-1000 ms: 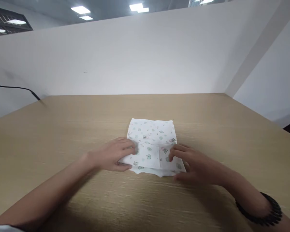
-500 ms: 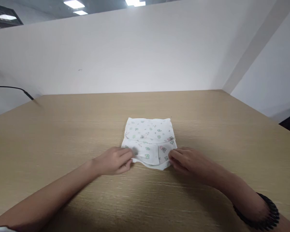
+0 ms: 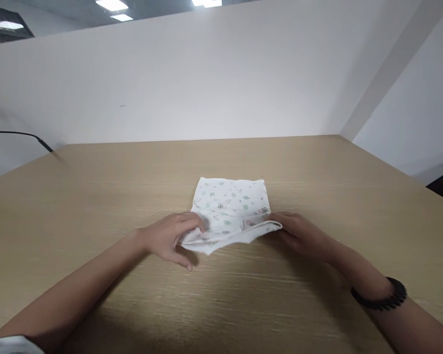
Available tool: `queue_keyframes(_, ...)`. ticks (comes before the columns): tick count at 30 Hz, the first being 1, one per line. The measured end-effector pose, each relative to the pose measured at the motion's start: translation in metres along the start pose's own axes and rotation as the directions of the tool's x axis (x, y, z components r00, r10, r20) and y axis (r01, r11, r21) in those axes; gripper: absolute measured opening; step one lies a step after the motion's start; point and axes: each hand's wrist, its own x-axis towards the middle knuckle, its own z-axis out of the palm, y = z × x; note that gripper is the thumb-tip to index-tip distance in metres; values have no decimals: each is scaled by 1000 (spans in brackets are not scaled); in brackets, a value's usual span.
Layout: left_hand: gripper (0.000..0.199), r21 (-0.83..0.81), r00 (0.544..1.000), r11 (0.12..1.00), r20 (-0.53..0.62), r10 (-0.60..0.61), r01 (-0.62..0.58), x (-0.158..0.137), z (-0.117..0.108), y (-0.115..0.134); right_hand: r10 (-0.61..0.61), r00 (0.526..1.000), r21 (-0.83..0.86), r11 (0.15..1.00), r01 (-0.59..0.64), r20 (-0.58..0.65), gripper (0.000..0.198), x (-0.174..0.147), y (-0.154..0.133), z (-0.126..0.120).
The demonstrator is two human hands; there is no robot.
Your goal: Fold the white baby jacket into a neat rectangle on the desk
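A folded white cloth (image 3: 231,196) printed with small green, pink and grey figures lies on the table in front of me. Its near edge is raised and wavy, with the right corner lifted highest. At the near left corner is my left hand (image 3: 172,238), thumb spread well away from the fingers, which touch the cloth. My right hand (image 3: 300,233) is at the right side, fingers closed at the lifted edge. Part of its fingertips is hidden behind the fabric.
The cloth rests on a wide wood-grain table (image 3: 133,172). A white partition (image 3: 221,83) rises along its back edge, and another white panel (image 3: 409,113) stands at the right. A black cable (image 3: 18,132) reaches the table's far left corner.
My left hand has opened, its thumb moving away from the fingers. The near edge of the cloth has lifted at the right, and my right hand has shifted slightly right and up.
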Motion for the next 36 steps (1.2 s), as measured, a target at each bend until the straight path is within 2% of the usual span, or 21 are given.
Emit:
queue_keyframes(2, 64, 40, 999, 998, 0, 41, -41, -1, -1, -4, 40, 996, 63, 997, -35, -77, 29, 0, 5, 1)
queue_keyframes(6, 39, 98, 999, 995, -44, 10, -6, -4, 5, -18, 126, 971, 213, 974, -81, -204, 30, 1, 9, 4)
queue_keyframes(8, 25, 107, 996, 993, -83, -36, 45, -5, 9, -25, 160, 963, 277, 956, -96, -217, 35, 1, 10, 5)
queue_keyframes(11, 14, 73, 983, 991, -152, -101, 113, -7, 14, -32, 137, 975, 291, 953, -81, -176, 37, 1, 14, 7)
queue_keyframes(14, 14, -4, 980, 992, -154, -129, 129, -8, 17, -31, 82, 992, 201, 978, -61, -99, 38, -2, 22, 8)
queue_keyframes(17, 31, -23, 986, 993, -115, -120, 118, -6, 18, -28, 87, 996, 85, 993, -86, -6, 49, -6, 29, 10)
queue_keyframes(20, 54, 56, 989, 990, -85, -123, 128, -3, 17, -25, 51, 997, -27, 998, -49, 53, 50, -8, 34, 11)
queue_keyframes(24, 36, 152, 984, 973, -69, -166, 175, 1, 16, -25, 0, 997, -105, 994, 8, 82, 53, -9, 36, 12)
queue_keyframes(26, 31, 111, 992, 987, -68, -107, 114, 1, 15, -25, -12, 996, -86, 996, 19, 83, 51, -9, 34, 10)
queue_keyframes(28, 28, 12, 997, 1000, -69, -15, 16, 1, 13, -26, -11, 998, -36, 999, 14, 66, 47, -9, 28, 6)
queue_keyframes(30, 29, -87, 996, 996, -89, 20, -28, -1, 12, -25, -5, 999, 36, 999, 3, 50, 42, -9, 20, 0)
queue_keyframes(31, 29, -124, 994, 992, -106, -2, -11, -1, 13, -25, -6, 999, 82, 997, 1, 52, 40, -9, 15, -4)
queue_keyframes(33, 33, -193, 978, 976, -162, -129, 97, -2, 16, -23, 19, 998, 176, 984, -29, 59, 37, -9, 6, -8)
queue_keyframes(34, 36, -245, 954, 954, -200, -222, 170, -1, 18, -22, 58, 997, 204, 977, -67, 50, 37, -9, 2, -9)
queue_keyframes(36, 43, -411, 873, 864, -255, -415, 291, 3, 24, -19, 204, 979, 205, 958, -200, -2, 42, -7, -2, -7)
